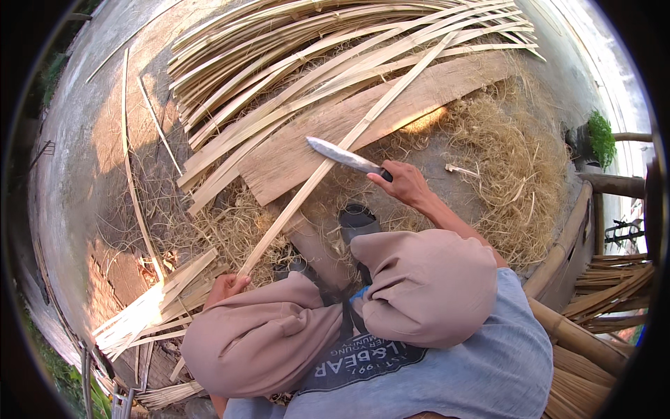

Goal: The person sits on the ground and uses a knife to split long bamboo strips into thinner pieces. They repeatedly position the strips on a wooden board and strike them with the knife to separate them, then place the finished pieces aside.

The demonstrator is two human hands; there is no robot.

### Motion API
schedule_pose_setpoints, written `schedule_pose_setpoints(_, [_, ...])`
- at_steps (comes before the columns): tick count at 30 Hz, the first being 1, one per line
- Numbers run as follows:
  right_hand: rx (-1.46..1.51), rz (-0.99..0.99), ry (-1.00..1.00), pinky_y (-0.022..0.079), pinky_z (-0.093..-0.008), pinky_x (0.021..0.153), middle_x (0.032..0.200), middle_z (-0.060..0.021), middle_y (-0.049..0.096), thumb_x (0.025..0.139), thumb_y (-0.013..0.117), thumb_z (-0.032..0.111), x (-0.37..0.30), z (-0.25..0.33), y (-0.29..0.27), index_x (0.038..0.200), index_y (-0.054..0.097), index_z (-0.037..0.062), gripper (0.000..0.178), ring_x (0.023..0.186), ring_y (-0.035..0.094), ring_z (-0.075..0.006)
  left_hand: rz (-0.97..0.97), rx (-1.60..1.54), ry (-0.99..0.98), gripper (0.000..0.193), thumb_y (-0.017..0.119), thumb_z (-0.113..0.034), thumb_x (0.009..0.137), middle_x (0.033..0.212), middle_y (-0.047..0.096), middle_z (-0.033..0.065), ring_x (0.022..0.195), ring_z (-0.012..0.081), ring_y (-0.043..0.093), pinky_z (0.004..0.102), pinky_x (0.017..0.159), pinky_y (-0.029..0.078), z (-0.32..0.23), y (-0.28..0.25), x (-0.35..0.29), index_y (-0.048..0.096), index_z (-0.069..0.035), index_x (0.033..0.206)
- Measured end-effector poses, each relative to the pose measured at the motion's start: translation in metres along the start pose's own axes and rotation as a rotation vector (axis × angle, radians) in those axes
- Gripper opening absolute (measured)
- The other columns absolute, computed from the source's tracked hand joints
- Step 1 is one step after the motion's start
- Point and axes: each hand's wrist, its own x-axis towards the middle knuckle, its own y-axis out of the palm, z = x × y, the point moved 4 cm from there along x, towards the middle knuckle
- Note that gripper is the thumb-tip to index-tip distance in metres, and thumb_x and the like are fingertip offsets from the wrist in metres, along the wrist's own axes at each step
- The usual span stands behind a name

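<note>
My right hand (pixel 403 183) is closed round the dark handle of a knife (pixel 342 154). Its long metal blade points left and lies across a pale bamboo strip (pixel 300 199). At the lower left, beside my knee, my left hand (pixel 227 286) grips the near end of that same strip. From there the strip slants up and to the right, over a flat wooden board (pixel 279 167), to the strips at the back. How firmly the blade presses on the strip I cannot tell.
A large pile of split bamboo strips (pixel 237 84) lies beyond the board. Curly shavings (pixel 516 167) heap up on the right. More strips (pixel 153 307) lie at the lower left. Bamboo poles (pixel 565 237) and a green plant (pixel 600 140) stand at the right edge.
</note>
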Motion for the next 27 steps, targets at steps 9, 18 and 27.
schedule_pose_setpoints(9, [-0.005, -0.153, 0.304, 0.049, -0.0522, 0.066, 0.072, -0.0287, 0.065, 0.102, 0.055, 0.056, 0.042, -0.071, -0.020, 0.084, 0.065, -0.0049, 0.064, 0.070, 0.066, -0.0455, -0.358, 0.401, 0.690, 0.063, 0.083, -0.036, 0.090, 0.101, 0.074, 0.0155, 0.084, 0.0233, 0.070, 0.0381, 0.075, 0.054, -0.110, 0.069, 0.041, 0.061, -0.011, 0.144])
schedule_pose_setpoints(18, [0.148, 0.100, -0.164, 0.049, -0.0475, 0.061, 0.065, -0.0228, 0.062, 0.101, 0.063, 0.055, -0.062, 0.075, 0.031, 0.081, 0.065, 0.0000, 0.059, 0.062, 0.064, -0.0349, -0.379, 0.362, 0.469, 0.040, 0.069, -0.046, 0.099, 0.091, 0.077, 0.0184, 0.076, 0.0242, 0.072, 0.0362, 0.069, 0.053, -0.165, 0.095, 0.085, 0.076, -0.019, 0.128])
schedule_pose_setpoints(27, [0.105, 0.032, -0.013, 0.048, -0.0466, 0.056, 0.060, -0.0172, 0.059, 0.098, 0.066, 0.055, -0.014, 0.045, -0.002, 0.077, 0.064, 0.0016, 0.058, 0.055, 0.059, -0.0340, -0.435, 0.353, 0.533, 0.043, 0.069, -0.049, 0.098, 0.081, 0.077, 0.0135, 0.062, 0.0165, 0.064, 0.0348, 0.062, 0.050, -0.148, 0.085, 0.081, 0.077, -0.017, 0.126])
